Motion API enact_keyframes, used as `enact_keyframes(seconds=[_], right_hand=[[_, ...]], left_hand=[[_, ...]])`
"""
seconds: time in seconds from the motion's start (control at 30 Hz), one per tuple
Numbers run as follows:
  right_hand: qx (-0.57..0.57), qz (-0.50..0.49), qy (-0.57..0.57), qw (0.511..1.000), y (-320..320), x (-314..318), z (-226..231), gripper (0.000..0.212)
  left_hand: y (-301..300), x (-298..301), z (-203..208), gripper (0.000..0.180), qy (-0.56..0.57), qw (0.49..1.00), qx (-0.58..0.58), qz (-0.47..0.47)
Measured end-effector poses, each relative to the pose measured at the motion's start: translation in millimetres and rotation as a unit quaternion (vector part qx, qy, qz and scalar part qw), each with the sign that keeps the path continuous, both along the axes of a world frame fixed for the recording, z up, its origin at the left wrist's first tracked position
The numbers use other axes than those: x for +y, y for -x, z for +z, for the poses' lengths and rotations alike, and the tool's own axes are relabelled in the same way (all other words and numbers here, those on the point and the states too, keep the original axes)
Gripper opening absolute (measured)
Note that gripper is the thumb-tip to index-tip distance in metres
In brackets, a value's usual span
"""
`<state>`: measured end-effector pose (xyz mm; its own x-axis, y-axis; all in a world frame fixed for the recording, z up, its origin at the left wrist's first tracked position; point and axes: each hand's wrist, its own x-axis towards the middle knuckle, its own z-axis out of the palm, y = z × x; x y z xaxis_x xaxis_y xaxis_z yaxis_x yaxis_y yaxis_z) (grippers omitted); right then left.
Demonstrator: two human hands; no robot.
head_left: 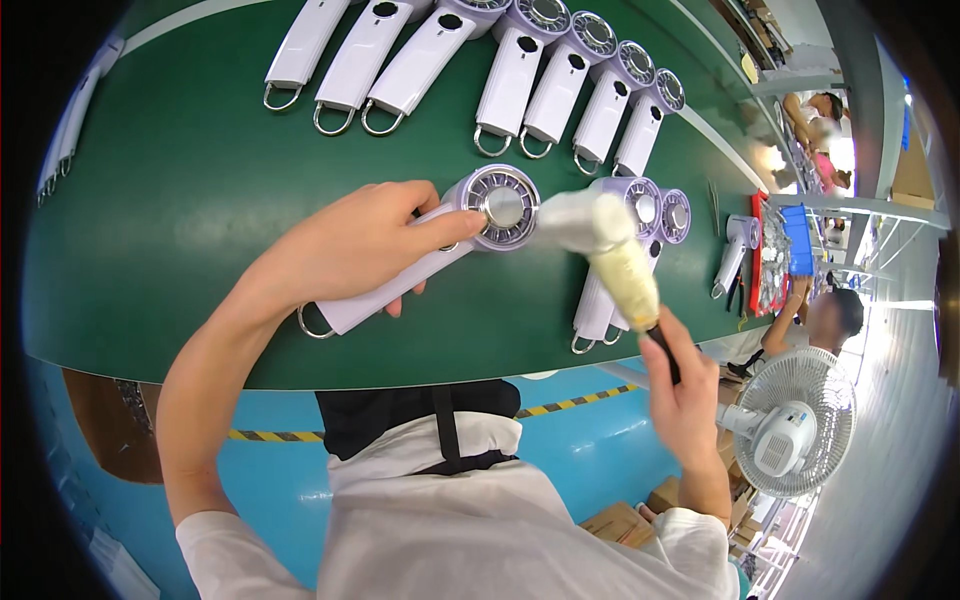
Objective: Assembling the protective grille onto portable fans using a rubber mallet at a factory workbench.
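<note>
My left hand [350, 245] is wrapped round the body of a pale lilac handheld fan [400, 276], which lies slantwise over the green table. Its thumb rests at the edge of the round head with the silver centre. In my right hand [685, 390] is a mallet [630, 280] with a white head and a yellowish wrapped handle ending in black. The mallet head, smeared by motion, hangs just right of the fan's round head. Behind it, partly covered, two more handheld fans [595, 310] lie side by side.
Several handheld fans [510, 90] with metal loops lie along the far side of the green table [180, 320]. At right are another handheld fan [733, 258], a red tray [768, 260] and a blue bin [797, 240]. A white standing fan [790, 430] and a co-worker [835, 315] are beyond.
</note>
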<state>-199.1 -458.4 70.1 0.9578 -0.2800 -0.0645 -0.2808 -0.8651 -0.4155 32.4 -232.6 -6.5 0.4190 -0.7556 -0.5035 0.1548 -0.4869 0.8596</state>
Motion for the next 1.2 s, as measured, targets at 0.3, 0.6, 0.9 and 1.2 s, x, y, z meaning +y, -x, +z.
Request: enact_keyframes(seconds=[0.3, 0.6, 0.9, 1.2], right_hand=[[-0.052, 0.001, -0.007, 0.999, 9, -1, 4, 0.035], [-0.008, 0.032, -0.022, 0.999, 10, 6, -1, 0.034], [0.006, 0.000, -0.059, 0.998, 5, 9, -1, 0.032], [-0.259, -0.331, -0.175, 0.890, 14, -58, -41, 0.026]], left_hand=[[3, -3, 3, 0.051, -0.015, 1.000, 0.008, 0.003], [6, -1, 1, 0.053, -0.011, 1.000, 0.006, 0.003], [1, 0, 1, 0.050, -0.005, 1.000, 0.015, 0.005], [6, 3, 7, 0.056, 0.095, 0.995, 0.003, -0.003]])
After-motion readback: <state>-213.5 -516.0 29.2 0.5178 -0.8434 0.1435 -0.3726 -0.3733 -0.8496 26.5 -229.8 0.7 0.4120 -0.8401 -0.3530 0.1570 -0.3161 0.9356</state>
